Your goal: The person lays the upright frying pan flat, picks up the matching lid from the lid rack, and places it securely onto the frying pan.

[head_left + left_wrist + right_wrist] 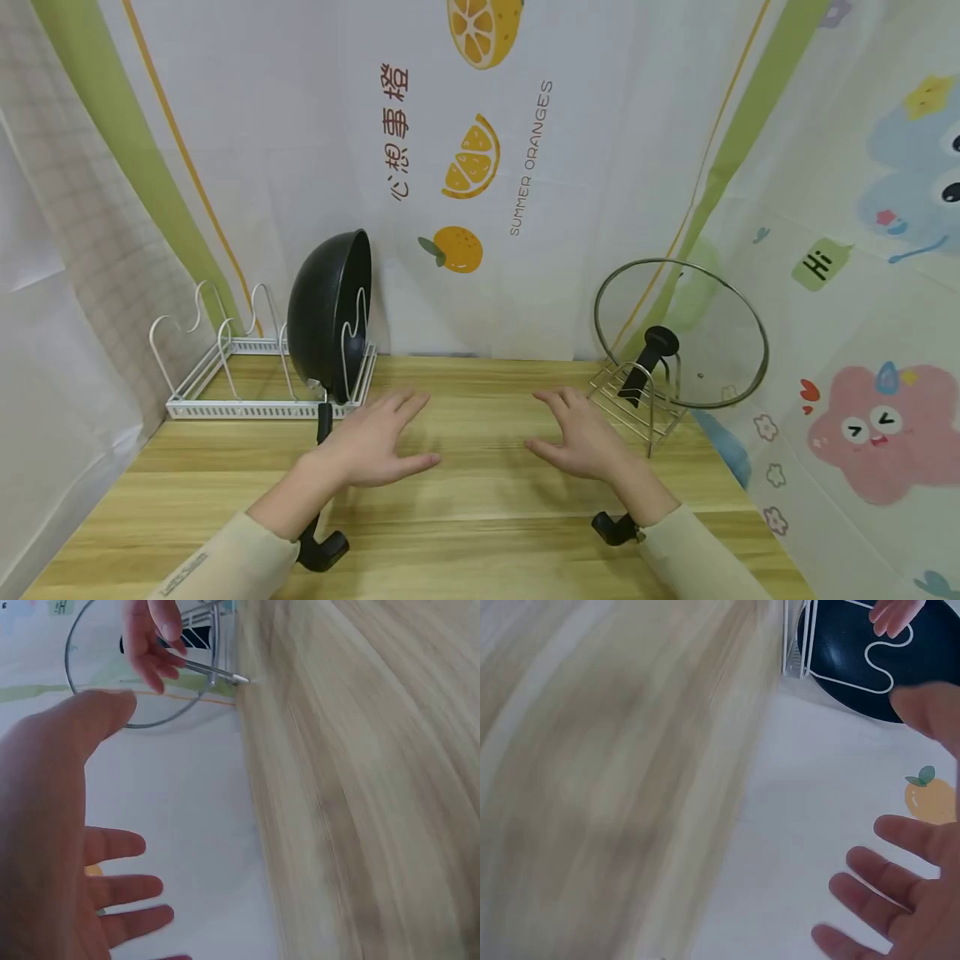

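A person's left hand (378, 442) and right hand (581, 437) hovered above a table (480, 508), fingers spread apart. A black wok (315, 308) stood edgewise in a white rack (247, 410), handle (324, 423) pointing toward the person; a glass lid (705, 333) stood in a wire stand (651, 421). The right wrist view faced the wok's interior; only the head view showed its handle.

Kitchen-like setting: wok (315, 308), glass lid (681, 329), white rack (262, 410), fruit-printed cloth (420, 217).
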A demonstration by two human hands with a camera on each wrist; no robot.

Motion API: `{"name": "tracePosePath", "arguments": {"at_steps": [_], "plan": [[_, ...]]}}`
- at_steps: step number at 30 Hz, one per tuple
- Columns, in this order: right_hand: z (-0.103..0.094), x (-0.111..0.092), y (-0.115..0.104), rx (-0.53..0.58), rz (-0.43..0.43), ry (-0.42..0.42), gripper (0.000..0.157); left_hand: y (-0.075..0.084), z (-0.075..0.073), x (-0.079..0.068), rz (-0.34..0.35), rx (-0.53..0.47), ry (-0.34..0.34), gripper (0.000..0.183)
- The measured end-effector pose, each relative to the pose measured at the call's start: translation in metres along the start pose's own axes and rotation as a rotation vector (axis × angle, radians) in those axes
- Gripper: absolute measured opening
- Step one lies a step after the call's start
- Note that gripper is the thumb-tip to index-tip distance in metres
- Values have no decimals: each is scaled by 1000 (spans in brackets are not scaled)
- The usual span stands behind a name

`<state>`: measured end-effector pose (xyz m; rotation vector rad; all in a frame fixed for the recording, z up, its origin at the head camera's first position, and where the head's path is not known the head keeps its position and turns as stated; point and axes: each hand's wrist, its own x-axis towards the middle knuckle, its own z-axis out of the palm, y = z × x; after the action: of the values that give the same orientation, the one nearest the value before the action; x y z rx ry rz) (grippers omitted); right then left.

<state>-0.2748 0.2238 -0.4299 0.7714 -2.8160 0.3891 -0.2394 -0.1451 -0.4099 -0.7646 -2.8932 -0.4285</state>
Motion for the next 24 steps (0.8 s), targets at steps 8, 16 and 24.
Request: {"name": "tracePosePath", "arguments": {"at_steps": [8, 16, 24], "plan": [[6, 0, -3, 229, 16, 104, 44, 8, -13, -14, 12, -115, 134, 69], [12, 1, -10, 482, 55, 68, 38, 7, -27, -34, 10, -302, 223, 57], [16, 10, -20, 642, 135, 21, 37, -1, -40, -54, -21, -438, 270, 48]]}}
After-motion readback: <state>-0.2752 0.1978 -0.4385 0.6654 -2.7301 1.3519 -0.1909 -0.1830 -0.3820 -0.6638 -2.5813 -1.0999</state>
